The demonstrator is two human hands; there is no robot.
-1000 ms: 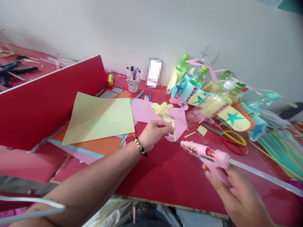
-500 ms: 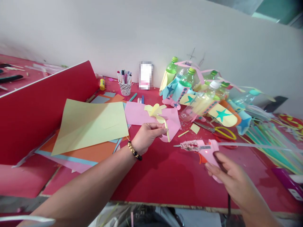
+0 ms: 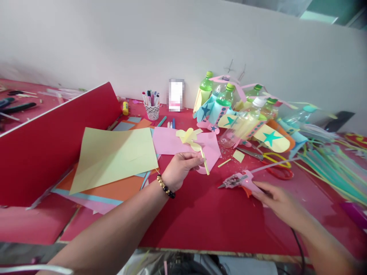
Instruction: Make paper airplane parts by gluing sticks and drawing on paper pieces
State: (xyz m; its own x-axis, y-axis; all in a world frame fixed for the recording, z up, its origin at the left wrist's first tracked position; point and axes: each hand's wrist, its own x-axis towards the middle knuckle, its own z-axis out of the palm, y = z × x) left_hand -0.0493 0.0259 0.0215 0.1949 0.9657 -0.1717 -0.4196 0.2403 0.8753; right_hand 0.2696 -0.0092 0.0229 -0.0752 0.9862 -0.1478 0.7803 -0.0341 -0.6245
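Observation:
My left hand [image 3: 186,168], with a beaded bracelet at the wrist, pinches a thin yellow drinking straw [image 3: 205,162]. Beyond the straw's upper end is a yellow paper flower shape [image 3: 189,136], over a pink paper sheet [image 3: 166,140]; I cannot tell whether straw and flower are joined. My right hand [image 3: 272,196] has its fingers around a pink hot glue gun [image 3: 246,181]. The gun's metal nozzle points left and down, low over the red table, apart from the straw. A clear glue stick [image 3: 275,163] sticks out of its back.
Decorated plastic bottles [image 3: 229,99] stand in a cluster at the back right. Scissors [image 3: 276,160] lie by the glue gun; straws [image 3: 332,172] are heaped at the right. Coloured paper sheets [image 3: 114,156], a red board [image 3: 57,141] and a marker cup [image 3: 151,110] are on the left.
My right hand has lowered the glue gun towards the table, and its nozzle has tipped downward. My left hand still pinches the straw in nearly the same place. The view has shifted slightly.

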